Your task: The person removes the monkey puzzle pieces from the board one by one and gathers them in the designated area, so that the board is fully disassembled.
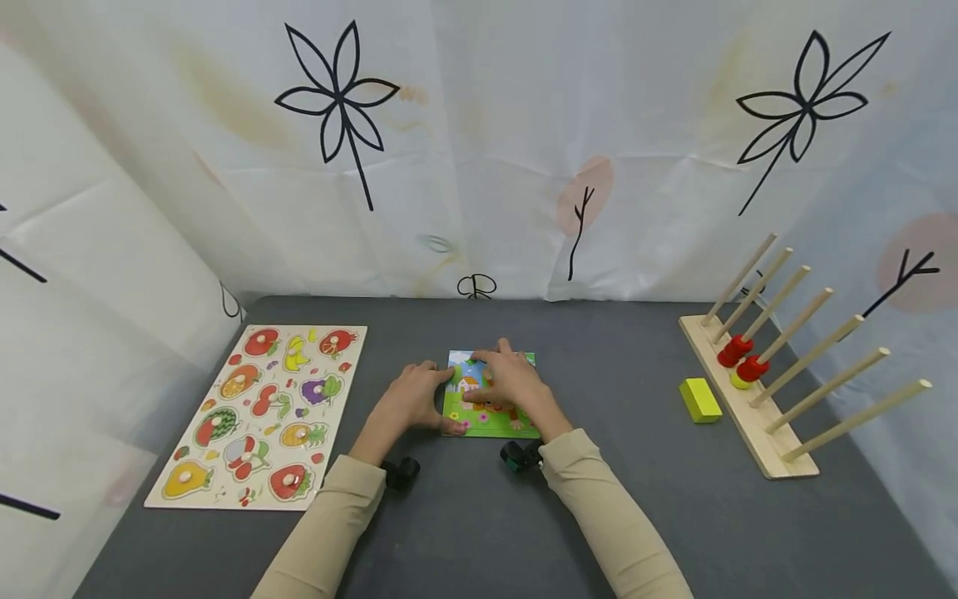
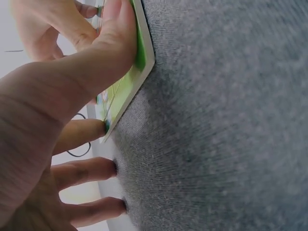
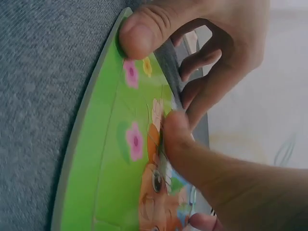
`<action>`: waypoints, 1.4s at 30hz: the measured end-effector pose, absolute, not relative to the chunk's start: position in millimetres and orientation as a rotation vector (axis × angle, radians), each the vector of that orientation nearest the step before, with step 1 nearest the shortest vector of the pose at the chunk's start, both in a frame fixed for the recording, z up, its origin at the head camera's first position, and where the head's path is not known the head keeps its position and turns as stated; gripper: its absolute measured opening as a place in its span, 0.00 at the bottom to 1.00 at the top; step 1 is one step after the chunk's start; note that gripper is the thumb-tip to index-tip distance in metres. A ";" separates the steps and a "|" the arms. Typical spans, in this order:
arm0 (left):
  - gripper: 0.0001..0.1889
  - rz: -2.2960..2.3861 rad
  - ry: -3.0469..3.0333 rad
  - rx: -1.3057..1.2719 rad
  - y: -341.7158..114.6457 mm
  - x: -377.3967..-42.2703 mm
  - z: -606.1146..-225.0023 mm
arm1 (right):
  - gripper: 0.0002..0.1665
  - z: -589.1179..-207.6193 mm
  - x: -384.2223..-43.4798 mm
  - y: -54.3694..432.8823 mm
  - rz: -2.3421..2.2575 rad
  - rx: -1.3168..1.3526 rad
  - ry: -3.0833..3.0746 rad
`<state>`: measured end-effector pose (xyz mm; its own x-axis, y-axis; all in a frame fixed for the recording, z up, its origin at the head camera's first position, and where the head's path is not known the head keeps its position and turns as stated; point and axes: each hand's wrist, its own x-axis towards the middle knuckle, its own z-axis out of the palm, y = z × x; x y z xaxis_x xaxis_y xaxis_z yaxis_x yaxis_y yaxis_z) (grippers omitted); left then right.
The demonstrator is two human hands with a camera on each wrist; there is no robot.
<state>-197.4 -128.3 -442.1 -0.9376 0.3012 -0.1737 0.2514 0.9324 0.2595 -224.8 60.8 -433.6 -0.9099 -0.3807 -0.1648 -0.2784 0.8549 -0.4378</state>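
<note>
A small flat jigsaw puzzle (image 1: 490, 428) with a green ground, pink flowers and a cartoon animal lies on the grey table between both hands. My left hand (image 1: 410, 398) is at its left side, the thumb lying over the near left corner and the index fingertip touching the far left edge. In the left wrist view, the other fingers of the left hand (image 2: 53, 96) reach down to the table. My right hand (image 1: 512, 383) rests over the picture, thumb and fingertips touching it apart from each other. Thin seams between the pieces show in the right wrist view, under the right thumb (image 3: 177, 130).
On the left lies a fruit peg puzzle board (image 1: 224, 495). To the right stands a wooden rack (image 1: 758, 430) with several slanting pegs, red beads (image 1: 752, 368) on two of them. A yellow block (image 1: 700, 400) lies beside it. Patterned white cloth (image 1: 479, 166) hangs behind.
</note>
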 end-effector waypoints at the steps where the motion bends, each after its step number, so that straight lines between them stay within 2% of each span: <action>1: 0.55 0.337 2.884 0.415 -127.9 -197.1 -442.0 | 0.43 -432.6 -224.7 60.2 -0.608 -0.498 2.777; 16: 0.53 0.301 2.887 0.369 -122.3 -197.9 -439.5 | 0.38 -428.3 -242.3 50.9 -0.696 -0.417 2.726; 24: 0.53 0.310 2.886 0.366 -122.0 -199.5 -441.9 | 0.41 -428.1 -252.4 48.0 -0.619 -0.351 2.686; 42: 0.53 0.336 2.894 0.365 -123.4 -197.1 -440.8 | 0.40 -429.0 -255.7 46.7 -0.605 -0.318 2.632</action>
